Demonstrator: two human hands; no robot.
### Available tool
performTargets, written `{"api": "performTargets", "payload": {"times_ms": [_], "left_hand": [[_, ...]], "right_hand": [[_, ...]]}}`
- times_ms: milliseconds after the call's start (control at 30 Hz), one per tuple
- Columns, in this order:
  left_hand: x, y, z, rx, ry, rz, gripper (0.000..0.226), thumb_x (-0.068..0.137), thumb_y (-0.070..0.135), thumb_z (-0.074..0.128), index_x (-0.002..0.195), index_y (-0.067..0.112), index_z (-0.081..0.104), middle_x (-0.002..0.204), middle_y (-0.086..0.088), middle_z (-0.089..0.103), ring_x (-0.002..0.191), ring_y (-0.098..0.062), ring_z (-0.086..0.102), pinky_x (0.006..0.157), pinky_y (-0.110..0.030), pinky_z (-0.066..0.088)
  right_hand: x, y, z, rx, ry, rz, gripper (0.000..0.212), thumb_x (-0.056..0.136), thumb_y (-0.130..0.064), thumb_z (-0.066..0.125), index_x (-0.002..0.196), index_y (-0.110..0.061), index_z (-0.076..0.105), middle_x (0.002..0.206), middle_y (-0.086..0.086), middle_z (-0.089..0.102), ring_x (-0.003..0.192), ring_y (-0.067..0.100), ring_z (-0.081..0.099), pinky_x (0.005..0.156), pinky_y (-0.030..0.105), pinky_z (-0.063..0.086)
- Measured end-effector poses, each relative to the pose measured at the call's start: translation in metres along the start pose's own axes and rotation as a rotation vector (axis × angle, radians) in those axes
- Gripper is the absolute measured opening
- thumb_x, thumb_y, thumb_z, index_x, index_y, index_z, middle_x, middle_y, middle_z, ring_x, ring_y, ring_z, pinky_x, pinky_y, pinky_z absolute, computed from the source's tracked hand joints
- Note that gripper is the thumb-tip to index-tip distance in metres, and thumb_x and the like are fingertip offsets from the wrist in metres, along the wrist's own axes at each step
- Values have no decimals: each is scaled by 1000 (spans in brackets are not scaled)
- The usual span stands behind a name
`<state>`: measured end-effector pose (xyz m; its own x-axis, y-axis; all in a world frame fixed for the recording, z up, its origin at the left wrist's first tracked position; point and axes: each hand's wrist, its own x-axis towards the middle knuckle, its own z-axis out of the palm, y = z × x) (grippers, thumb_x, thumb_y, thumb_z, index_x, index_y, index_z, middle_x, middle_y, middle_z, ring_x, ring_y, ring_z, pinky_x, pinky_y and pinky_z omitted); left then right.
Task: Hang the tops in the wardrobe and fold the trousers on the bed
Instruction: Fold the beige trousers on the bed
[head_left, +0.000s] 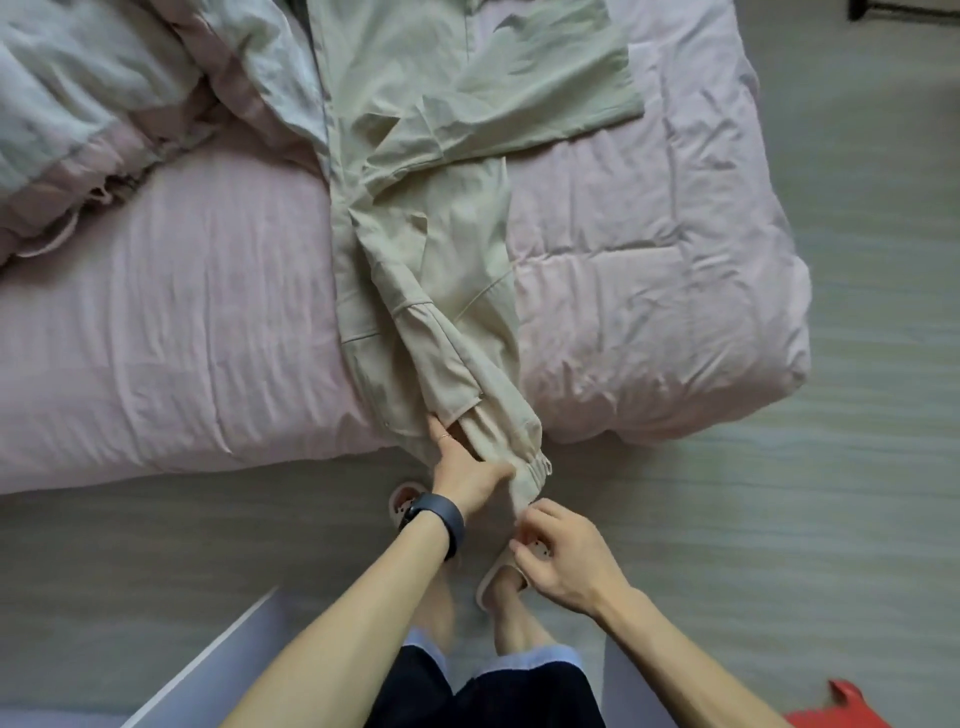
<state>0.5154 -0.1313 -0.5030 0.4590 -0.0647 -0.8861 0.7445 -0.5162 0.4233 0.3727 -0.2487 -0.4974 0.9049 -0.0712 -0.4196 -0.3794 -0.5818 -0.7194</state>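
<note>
The trousers (447, 270) lay lengthwise on the bed (156, 338), legs roughly overlapped but twisted and not yet folded, their gathered elastic cuffs hanging off the near edge. The left hand (462, 470) gripped the cloth just above the cuffs while the right hand (566, 553), fingers curled, appeared to pinch the cuff's end. Folding looked barely begun, and what seemed to be a creased sage top (545, 88) farther up the pink crinkled sheet was still unhung; the trousers were matte cream cotton-like weave with raised seams.
</note>
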Motion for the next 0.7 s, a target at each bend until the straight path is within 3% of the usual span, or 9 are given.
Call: {"api": "performTargets", "payload": {"times_ms": [67,167,267,333,400,467,500,600,700], "left_hand": [[-4,-11,-11,99,49,33,104,80,4,66,158,24,0,82,7,76,75,-15,73,72,-23,54],[-4,-28,-26,108,191,78,57,85,1,55,136,23,47,75,12,74,64,-6,71,67,-20,53],[-2,-45,-28,98,173,96,36,83,10,61,116,23,61,78,12,74,71,-7,72,71,-24,55],[0,-53,-20,70,57,78,32,79,19,68,110,25,64,85,11,75,81,-11,73,77,-29,54],[3,-59,-9,58,-35,36,23,82,27,74,103,30,65,99,7,74,92,-13,70,79,-32,53],[6,-61,0,86,-63,10,21,82,45,75,97,33,67,103,10,72,103,-13,67,85,-33,50],[7,-60,4,89,-70,5,28,80,54,73,96,31,70,102,11,72,107,-14,66,85,-32,49],[5,-54,15,94,-81,-1,60,71,74,69,100,22,74,105,2,73,109,-18,65,87,-30,50],[4,-46,20,134,38,52,42,71,67,71,83,26,71,86,12,71,87,-10,65,68,-24,46]], "right_hand": [[-6,7,3,24,-15,44,10,80,-36,64,88,-29,61,89,-16,58,78,5,58,73,37,53],[3,25,5,108,71,230,30,80,-40,70,108,-35,60,106,-17,60,84,0,62,80,32,54],[28,43,9,179,153,393,86,76,-45,81,146,-35,32,147,-8,30,91,0,61,85,30,53],[48,55,8,172,153,462,106,74,-39,86,154,-39,16,159,-8,9,100,9,60,90,35,51],[66,67,7,88,79,459,87,80,-29,81,151,-37,31,157,5,28,110,19,60,96,37,50],[74,69,6,-4,60,398,40,87,-19,68,125,-31,63,120,8,67,105,27,66,90,36,51],[73,67,7,-27,95,360,26,88,-17,64,111,-28,69,101,5,73,96,28,67,84,36,51],[51,53,16,-27,181,188,18,85,-15,69,101,-21,76,85,-1,73,81,21,67,74,33,50],[20,41,23,47,248,46,23,84,-9,75,103,-21,79,87,-6,71,75,12,66,71,25,51]]}}
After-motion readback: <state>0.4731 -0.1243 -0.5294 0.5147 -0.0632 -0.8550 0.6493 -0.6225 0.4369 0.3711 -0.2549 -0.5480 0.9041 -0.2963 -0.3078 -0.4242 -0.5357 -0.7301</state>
